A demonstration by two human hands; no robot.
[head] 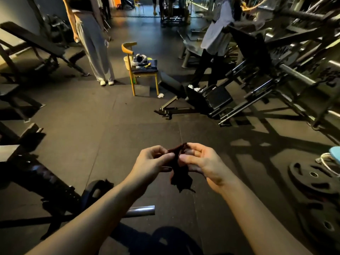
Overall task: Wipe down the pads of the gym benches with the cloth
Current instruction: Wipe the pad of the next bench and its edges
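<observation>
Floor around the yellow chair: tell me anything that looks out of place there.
A crumpled white scrap lies loose on the floor by the chair's front leg, like dropped litter. What look like shoes sit piled on its seat, odd for a chair.

Cloth (180, 171): dark, bunched; upper part covered by left hand (150, 162) and right hand (203, 163); shape unclear.
Bench (36, 42), left: cut by frame edge.
Grey-trousered person (92, 43), white-shirted person (216, 32): cut off by top edge.
Chair (128, 49): seat items too small to name.
Plates (316, 183): cut by right edge.
Bar (142, 210): one end hidden behind left forearm.
</observation>
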